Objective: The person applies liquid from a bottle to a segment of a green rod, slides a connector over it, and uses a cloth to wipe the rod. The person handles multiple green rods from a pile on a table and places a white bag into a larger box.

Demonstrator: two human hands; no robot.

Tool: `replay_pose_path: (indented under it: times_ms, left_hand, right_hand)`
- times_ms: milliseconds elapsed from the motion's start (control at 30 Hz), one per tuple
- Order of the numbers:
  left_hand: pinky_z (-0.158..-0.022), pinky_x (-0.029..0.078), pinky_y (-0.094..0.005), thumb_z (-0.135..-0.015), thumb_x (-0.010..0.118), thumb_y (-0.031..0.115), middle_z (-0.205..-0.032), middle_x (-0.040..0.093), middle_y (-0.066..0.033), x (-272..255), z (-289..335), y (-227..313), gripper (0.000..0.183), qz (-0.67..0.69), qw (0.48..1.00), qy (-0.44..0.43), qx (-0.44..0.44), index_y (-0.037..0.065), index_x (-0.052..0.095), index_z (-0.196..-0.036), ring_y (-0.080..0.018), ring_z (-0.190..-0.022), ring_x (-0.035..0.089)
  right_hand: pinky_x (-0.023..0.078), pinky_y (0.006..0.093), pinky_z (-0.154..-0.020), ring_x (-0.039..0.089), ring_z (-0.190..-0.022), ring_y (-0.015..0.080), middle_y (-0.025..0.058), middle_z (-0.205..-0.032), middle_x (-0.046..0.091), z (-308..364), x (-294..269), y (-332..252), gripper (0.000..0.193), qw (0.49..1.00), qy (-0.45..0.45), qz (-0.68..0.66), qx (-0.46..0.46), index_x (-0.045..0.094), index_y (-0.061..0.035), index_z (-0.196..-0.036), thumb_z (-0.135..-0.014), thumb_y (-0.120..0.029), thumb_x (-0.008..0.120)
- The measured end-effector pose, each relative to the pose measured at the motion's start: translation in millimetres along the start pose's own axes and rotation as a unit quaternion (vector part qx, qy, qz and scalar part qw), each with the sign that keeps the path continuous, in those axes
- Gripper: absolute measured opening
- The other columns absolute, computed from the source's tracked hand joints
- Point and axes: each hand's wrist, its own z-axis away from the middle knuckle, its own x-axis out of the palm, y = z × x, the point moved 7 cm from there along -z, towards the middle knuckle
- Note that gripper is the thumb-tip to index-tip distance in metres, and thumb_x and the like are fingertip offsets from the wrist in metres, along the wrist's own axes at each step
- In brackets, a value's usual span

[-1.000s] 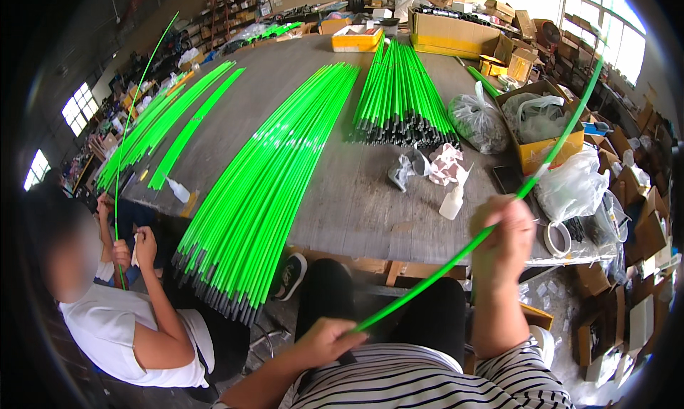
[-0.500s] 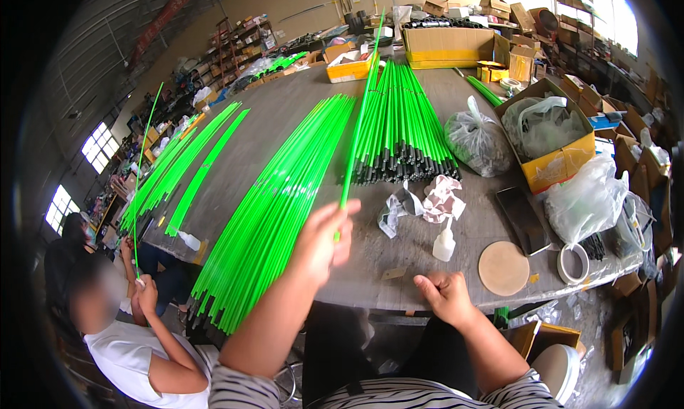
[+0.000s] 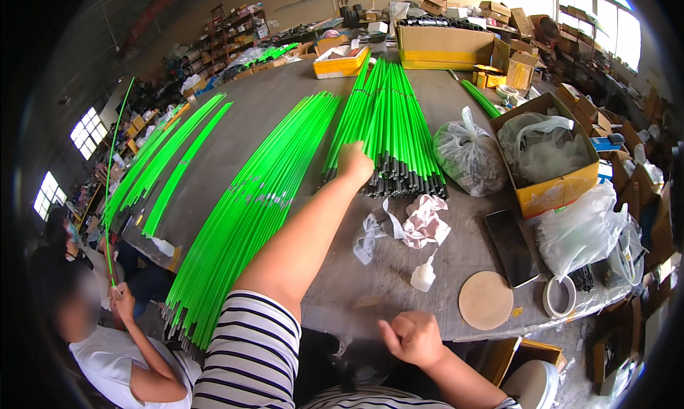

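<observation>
"So, where is the left hand (image 3: 354, 164)?"

"Stretched out across the table (image 3: 331, 284), over the left side of the bundle of green rods (image 3: 390, 113). The back of the hand faces up and the fingers look bent downward. I can't tell whether they pinch a rod or just press on the pile."

"And how do those rods lie?"

"Flat, near the middle of the table, with their black ends pointing this way and spreading into a fan. The hand is close to those ends."

"What about the right hand (image 3: 415, 338)?"

"It's at the near edge of the table, fingers curled into a loose fist, thumb lying along the top. Nothing shows sticking out of it."

"What is around it?"

"A small white bottle (image 3: 422, 276) is just beyond it, with a crumpled pink cloth (image 3: 426, 224) farther back. To its right there's a round tan disc (image 3: 486, 301), then a roll of tape (image 3: 559, 296). A black slab (image 3: 511, 248) lies behind the disc."

"Any more rods?"

"Yes, a wider bundle (image 3: 260, 195) slants to the left of the outstretched arm, its near ends reaching past the table edge. Farther left, a co-worker in a white shirt (image 3: 117, 366) holds a single rod (image 3: 114, 156) upright."
</observation>
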Motion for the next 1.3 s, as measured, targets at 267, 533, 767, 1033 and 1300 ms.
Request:
replay_pose_path:
  times_ms: [267,533,767,1033,1300]
  left_hand:
    - [-0.088,0.039,-0.0365,-0.075,0.062,0.015,-0.102,0.054,-0.0139,-40,38,19,0.024,-0.003,0.994,-0.010,0.112,0.004,0.061,-0.096,-0.0296,-0.100,0.049]
    - [-0.076,0.044,-0.0290,-0.078,0.061,0.011,-0.100,0.056,-0.0083,-120,114,79,0.019,0.213,0.973,-0.015,0.084,0.005,0.061,-0.096,-0.0184,-0.093,0.054]
    - [-0.075,0.041,-0.0288,-0.078,0.057,0.003,-0.097,0.054,-0.0075,-161,232,63,0.016,0.309,0.948,0.052,0.056,0.004,0.057,-0.094,-0.0200,-0.090,0.052]
    - [-0.071,0.042,-0.0289,-0.076,0.057,0.000,-0.089,0.056,-0.0110,-215,308,44,0.010,0.271,0.960,0.064,0.042,0.002,0.059,-0.085,-0.0221,-0.082,0.054]
    - [-0.068,0.044,-0.0312,-0.076,0.058,0.000,-0.090,0.053,-0.0095,-268,361,21,0.012,0.270,0.959,0.061,0.052,0.003,0.057,-0.087,-0.0239,-0.079,0.053]
  right_hand:
    - [0.039,0.0358,-0.035,0.049,-0.040,0.0265,0.0079,-0.047,0.047,-2,5,3,0.031,0.999,-0.008,0.004,0.044,0.045,-0.0086,-0.049,-0.072,-0.013,0.065]
    - [0.038,0.0339,-0.038,0.049,-0.042,0.0270,0.0097,-0.049,0.049,5,0,6,0.028,0.998,0.043,0.021,0.044,0.048,-0.0059,-0.053,-0.071,-0.013,0.068]
    - [0.040,0.0263,-0.048,0.047,-0.051,0.0150,0.0078,-0.073,0.056,1,-58,25,0.035,0.963,0.188,0.089,0.174,0.057,-0.0013,-0.088,-0.062,-0.013,0.077]
    - [0.046,0.0383,-0.059,0.060,-0.060,0.0291,0.0131,-0.061,0.060,-15,-30,69,0.035,0.955,0.017,0.180,0.233,0.061,-0.0022,-0.082,-0.062,-0.027,0.075]
    - [0.048,0.0365,-0.064,0.064,-0.071,0.0296,0.0181,-0.077,0.064,-21,-57,106,0.035,0.942,0.077,0.251,0.207,0.062,0.0028,-0.083,-0.063,-0.024,0.074]
